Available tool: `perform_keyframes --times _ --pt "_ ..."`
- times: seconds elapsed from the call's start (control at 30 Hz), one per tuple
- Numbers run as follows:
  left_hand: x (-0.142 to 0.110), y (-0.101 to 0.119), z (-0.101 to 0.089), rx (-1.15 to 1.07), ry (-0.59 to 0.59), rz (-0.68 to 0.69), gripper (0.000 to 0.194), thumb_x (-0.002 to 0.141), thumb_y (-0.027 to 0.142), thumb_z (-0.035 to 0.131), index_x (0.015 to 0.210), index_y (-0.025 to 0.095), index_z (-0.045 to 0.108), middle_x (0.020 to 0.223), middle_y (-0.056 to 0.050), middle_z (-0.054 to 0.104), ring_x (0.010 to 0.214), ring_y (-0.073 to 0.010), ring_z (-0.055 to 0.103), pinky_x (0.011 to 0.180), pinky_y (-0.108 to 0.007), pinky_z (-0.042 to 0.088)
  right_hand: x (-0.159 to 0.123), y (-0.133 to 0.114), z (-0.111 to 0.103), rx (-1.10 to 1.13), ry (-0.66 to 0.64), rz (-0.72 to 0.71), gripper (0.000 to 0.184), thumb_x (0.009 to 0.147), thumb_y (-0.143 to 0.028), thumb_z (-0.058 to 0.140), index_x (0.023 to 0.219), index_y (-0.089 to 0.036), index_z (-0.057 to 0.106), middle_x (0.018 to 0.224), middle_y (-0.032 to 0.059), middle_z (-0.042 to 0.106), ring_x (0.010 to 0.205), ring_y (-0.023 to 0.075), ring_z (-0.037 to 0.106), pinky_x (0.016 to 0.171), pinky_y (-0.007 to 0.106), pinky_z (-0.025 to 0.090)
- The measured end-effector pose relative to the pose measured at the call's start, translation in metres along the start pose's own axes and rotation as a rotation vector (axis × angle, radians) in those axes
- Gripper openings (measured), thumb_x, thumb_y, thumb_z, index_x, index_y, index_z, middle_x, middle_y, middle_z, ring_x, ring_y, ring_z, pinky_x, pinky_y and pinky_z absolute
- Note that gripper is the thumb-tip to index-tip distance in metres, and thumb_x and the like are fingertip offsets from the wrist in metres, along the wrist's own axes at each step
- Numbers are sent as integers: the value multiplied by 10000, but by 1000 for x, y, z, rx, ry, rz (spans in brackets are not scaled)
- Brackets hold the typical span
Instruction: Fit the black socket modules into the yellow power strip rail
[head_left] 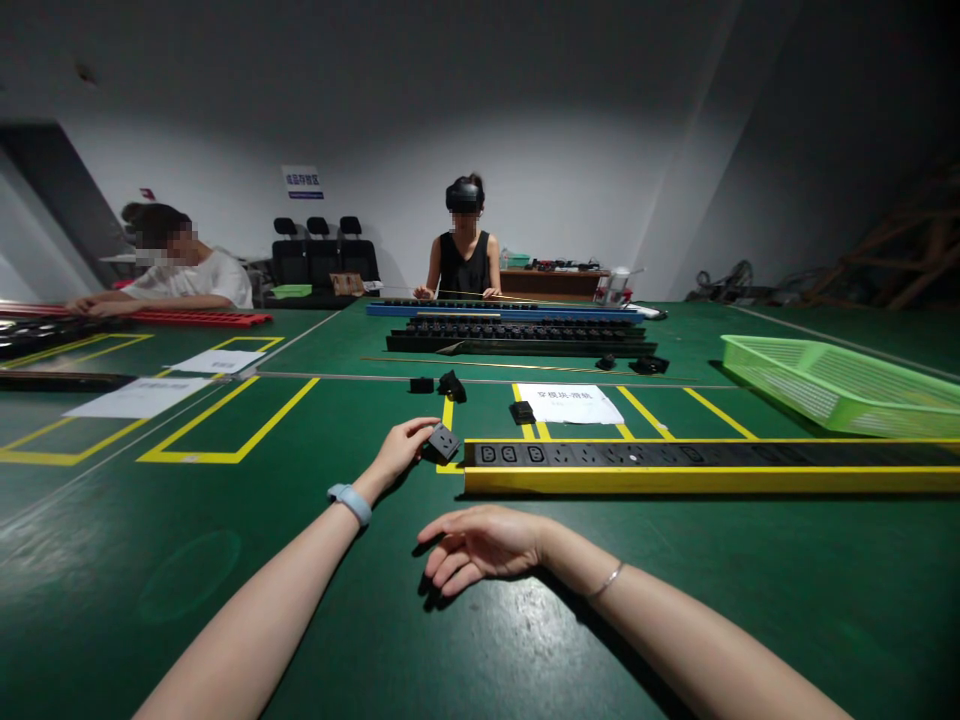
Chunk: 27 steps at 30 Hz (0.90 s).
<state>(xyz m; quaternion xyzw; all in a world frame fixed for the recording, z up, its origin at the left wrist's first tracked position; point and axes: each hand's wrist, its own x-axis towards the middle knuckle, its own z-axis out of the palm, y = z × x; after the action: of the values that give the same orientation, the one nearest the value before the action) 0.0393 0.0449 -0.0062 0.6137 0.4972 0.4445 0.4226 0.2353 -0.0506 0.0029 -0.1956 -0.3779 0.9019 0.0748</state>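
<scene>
Between the thumb and fingers of my left hand is a black socket module, its slotted face turned up towards me. The module is close to the left end of a long yellow rail, with a small gap between them. Along the rail's channel sits a row of black socket modules. My right hand rests just in front of the rail's left end, palm turned sideways, fingers loosely spread and holding nothing.
Loose black modules lie beyond my left hand, and another module touches a printed sheet. A green basket stands at right. Dark rails lie farther back. Across the table sits a person; another person works at left.
</scene>
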Motion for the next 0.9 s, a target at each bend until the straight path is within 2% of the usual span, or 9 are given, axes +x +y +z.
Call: perform_keyframes --times 0.4,0.7,0.8,0.9 --pt "7 -11 -1 -18 -4 5 434 798 319 508 1177 159 645 585 12 574 443 -82 410 431 -199 299 -1 0 0 8 -1 0 442 778 -342 690 1142 -121 573 905 96 683 854 189 682 873 371 472" --pt "9 -15 -2 12 -8 20 429 812 367 504 1143 143 660 608 2 592 444 -80 419 435 -197 304 -1 0 0 9 2 2 454 770 -351 698 1141 -122 572 905 96 685 841 191 685 859 364 477" --pt "7 -11 -1 37 -8 19 449 837 424 497 1152 144 654 670 -18 625 456 -82 428 442 -204 320 -1 0 1 13 4 2 457 774 -353 697 1145 -118 571 905 97 683 846 191 683 865 370 473" --pt "6 -10 1 70 11 31 475 831 470 525 1160 152 650 815 -51 651 516 -94 466 464 -215 353 -1 0 1 13 2 -2 466 772 -352 700 1152 -117 567 906 98 681 853 193 682 873 377 469"
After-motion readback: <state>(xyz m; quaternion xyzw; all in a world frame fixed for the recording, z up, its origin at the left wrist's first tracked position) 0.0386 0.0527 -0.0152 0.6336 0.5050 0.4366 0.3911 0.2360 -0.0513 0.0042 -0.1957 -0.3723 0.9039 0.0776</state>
